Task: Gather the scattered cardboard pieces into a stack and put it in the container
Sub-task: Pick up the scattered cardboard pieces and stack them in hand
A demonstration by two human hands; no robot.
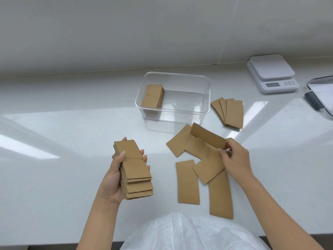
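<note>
My left hand [112, 181] holds a stack of brown cardboard pieces [134, 170] above the white counter, thumb across the top. My right hand [234, 159] pinches one cardboard piece [207, 136] by its right end and lifts it tilted off the pile. Several loose cardboard pieces [188, 181] lie flat under and in front of that hand. A fanned group of cardboard pieces [231, 112] lies right of the clear plastic container [205, 98]. Inside the container, at its left end, sits a small cardboard stack [153, 95].
A white kitchen scale [272, 74] stands at the back right. A clear lid with a grey clasp [319, 94] lies at the right edge. The wall runs close behind the container. My white garment [189, 231] meets the counter's front edge.
</note>
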